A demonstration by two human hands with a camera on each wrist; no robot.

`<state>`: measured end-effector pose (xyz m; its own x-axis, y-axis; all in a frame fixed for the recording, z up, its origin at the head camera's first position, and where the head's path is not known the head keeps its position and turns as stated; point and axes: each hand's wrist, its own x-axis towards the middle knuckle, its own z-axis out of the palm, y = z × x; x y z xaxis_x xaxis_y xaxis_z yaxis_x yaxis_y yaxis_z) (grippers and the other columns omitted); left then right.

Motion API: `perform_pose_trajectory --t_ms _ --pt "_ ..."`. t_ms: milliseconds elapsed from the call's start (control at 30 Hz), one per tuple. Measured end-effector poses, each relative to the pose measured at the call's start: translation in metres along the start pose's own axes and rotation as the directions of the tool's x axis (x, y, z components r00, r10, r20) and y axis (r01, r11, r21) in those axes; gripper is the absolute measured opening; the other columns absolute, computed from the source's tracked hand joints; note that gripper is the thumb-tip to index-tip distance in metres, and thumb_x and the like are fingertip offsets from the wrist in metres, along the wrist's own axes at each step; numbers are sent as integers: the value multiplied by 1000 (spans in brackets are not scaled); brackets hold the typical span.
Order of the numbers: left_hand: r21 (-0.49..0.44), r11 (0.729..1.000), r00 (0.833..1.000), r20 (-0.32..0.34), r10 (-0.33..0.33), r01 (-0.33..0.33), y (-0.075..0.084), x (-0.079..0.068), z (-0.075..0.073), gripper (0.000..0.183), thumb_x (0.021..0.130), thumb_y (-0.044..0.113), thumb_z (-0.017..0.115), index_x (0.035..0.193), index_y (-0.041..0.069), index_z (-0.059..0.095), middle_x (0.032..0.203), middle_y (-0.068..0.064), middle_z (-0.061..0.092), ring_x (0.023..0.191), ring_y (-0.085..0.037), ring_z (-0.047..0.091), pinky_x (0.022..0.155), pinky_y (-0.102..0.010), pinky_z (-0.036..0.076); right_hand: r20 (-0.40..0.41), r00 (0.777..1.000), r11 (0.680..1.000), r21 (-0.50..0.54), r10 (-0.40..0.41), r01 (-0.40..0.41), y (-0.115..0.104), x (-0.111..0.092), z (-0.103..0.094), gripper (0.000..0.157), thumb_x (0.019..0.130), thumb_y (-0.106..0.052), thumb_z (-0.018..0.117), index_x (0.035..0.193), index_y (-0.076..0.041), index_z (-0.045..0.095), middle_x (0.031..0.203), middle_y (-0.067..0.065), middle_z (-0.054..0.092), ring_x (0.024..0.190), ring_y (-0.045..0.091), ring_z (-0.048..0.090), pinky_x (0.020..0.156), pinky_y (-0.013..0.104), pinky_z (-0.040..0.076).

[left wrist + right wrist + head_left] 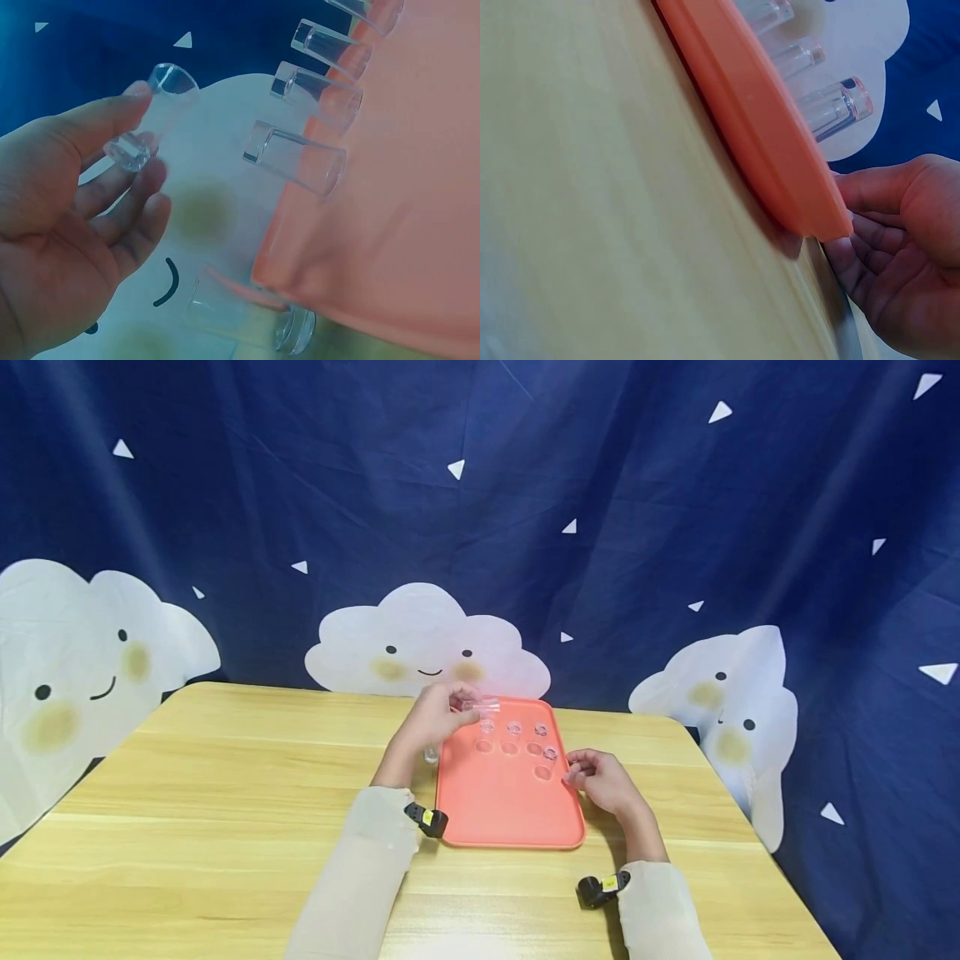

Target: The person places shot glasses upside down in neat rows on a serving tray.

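My left hand (pixel 435 718) pinches a clear shot glass (pixel 174 94) between thumb and fingers, tilted above the far left part of the orange-pink tray (pixel 510 814). Several more clear glasses stand on the tray with their thick bases up; the nearest in the left wrist view is one glass (pixel 296 156). Another clear glass (pixel 431 754) stands on the table just off the tray's left edge, under my left wrist. At the tray's right edge, my right hand (pixel 609 783) holds the rim, with the thumb above and fingers below in the right wrist view.
The tray lies on a light wooden table (pixel 225 810), towards its far side. Behind the table hangs a dark blue curtain (pixel 375 485) with white clouds and small triangles. A black wrist camera (pixel 426 820) sits on my left sleeve, another wrist camera (pixel 600 889) on my right.
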<state>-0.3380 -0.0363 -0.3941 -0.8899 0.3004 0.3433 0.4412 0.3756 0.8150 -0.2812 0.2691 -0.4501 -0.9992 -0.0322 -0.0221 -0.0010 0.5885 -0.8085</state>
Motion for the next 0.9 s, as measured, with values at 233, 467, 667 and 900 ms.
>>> perform_pose_trajectory --t_ms 233,467,667,900 --pt "15 1000 998 65 17 -18 4 0 7 20 80 15 76 99 15 69 96 4 65 80 -16 60 72 -30 51 2 1000 1000 3 -5 5 1 0 0 30 85 2 63 114 0 60 92 10 61 81 22 55 71 29 47" --pt "27 999 994 107 15 -18 11 1 18 23 80 14 76 101 11 68 80 1 60 68 -15 54 62 -28 48 4 1000 1000 -1 2 -2 -1 -2 -1 30 85 2 62 115 0 60 92 11 61 82 22 55 71 28 48" --pt "68 997 992 120 39 -48 15 3 28 24 80 12 76 101 7 65 74 0 55 64 -12 50 59 -25 45 -1 1000 1000 4 8 -8 -1 -2 0 30 84 2 63 114 -1 60 92 11 61 82 23 55 71 29 48" --pt "156 987 994 109 16 -33 17 4 38 30 76 12 77 103 12 64 82 3 60 71 -12 54 64 -25 47 0 1000 1000 11 14 -14 -2 -1 1 30 85 2 63 115 -2 60 92 9 61 83 23 54 73 30 48"
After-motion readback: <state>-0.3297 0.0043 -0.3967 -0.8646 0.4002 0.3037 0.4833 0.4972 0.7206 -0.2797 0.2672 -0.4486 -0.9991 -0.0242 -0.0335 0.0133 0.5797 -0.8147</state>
